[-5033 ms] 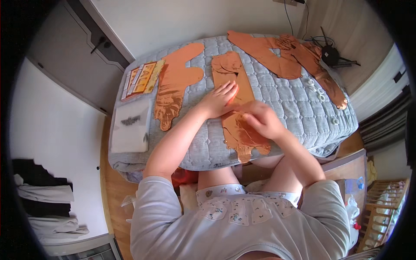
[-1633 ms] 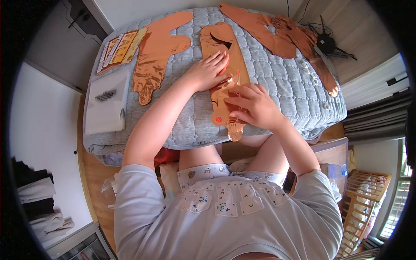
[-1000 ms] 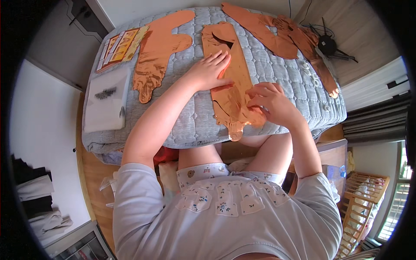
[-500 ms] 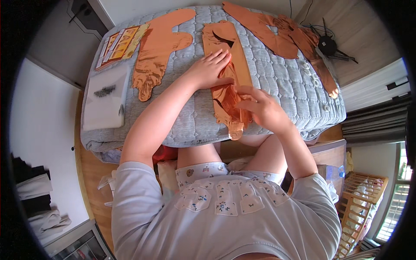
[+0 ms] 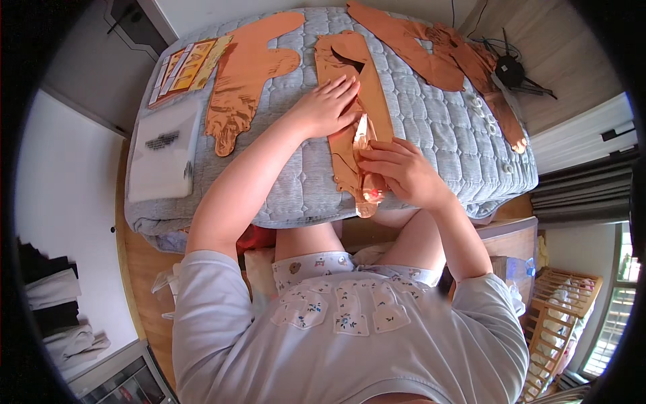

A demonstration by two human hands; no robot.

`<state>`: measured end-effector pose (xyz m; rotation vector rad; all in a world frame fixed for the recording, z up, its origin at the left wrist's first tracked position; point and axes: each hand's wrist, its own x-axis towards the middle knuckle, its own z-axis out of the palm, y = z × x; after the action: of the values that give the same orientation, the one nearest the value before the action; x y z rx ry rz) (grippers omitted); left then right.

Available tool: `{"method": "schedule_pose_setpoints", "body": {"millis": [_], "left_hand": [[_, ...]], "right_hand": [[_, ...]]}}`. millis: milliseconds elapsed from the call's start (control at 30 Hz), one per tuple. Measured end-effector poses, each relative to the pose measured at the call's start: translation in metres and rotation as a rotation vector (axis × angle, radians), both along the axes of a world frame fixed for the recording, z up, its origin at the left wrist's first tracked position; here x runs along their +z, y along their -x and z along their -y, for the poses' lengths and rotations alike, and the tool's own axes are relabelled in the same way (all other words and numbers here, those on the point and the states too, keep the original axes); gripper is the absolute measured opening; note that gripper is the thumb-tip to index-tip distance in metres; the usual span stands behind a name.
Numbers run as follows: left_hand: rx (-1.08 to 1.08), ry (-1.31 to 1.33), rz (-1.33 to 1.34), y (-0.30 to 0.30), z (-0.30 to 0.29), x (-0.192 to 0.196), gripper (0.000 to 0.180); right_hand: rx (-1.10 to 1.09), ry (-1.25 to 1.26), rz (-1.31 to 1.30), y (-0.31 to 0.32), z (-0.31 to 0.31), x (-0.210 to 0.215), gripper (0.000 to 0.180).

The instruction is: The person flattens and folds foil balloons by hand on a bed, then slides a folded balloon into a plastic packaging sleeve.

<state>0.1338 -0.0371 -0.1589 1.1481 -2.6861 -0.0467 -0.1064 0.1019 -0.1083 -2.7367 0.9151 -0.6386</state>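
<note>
A copper-coloured foil balloon [image 5: 377, 94], flat and partly folded lengthwise, lies on the quilted mattress in front of me. My left hand [image 5: 328, 108] rests palm down on its middle, fingers stretched out over the foil. Lower down, the fingers of my right hand [image 5: 407, 174] are bent over the balloon's right side, on a raised, shiny crease; the thumb is hidden. Another flat copper foil balloon [image 5: 245, 74], with two arms sticking out to the right, lies to the left. A third one [image 5: 410, 50], partly crumpled, stretches along the far right.
Printed yellow packaging [image 5: 188, 67] and a translucent white plastic pouch [image 5: 161, 158] lie on the mattress [image 5: 296, 175] at the left. A black device with antennas [image 5: 511, 69] stands at the right edge. Small whitish rings [image 5: 476, 102] lie near it. A wooden crib [image 5: 562, 296] stands lower right.
My right hand has closed in on the foil, its fingers now bent together over it. The loose foil below my left hand is flatter, with a bright crease. My left hand has stayed put.
</note>
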Motion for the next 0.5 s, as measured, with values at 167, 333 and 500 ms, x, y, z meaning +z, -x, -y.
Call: {"method": "schedule_pose_setpoints", "body": {"millis": [167,333,500], "left_hand": [[0.002,0.017,0.022,0.0,-0.002,0.004,0.075],[0.008,0.03,0.017,0.001,-0.004,0.004,0.084],[0.006,0.004,-0.014,-0.002,0.002,-0.002,0.089]], "right_hand": [[-0.07,-0.184,0.154,-0.007,-0.004,0.002,0.035],[-0.052,-0.063,0.079,-0.002,0.002,-0.005,0.031],[-0.023,-0.057,0.002,0.006,0.006,-0.001,0.028]]}}
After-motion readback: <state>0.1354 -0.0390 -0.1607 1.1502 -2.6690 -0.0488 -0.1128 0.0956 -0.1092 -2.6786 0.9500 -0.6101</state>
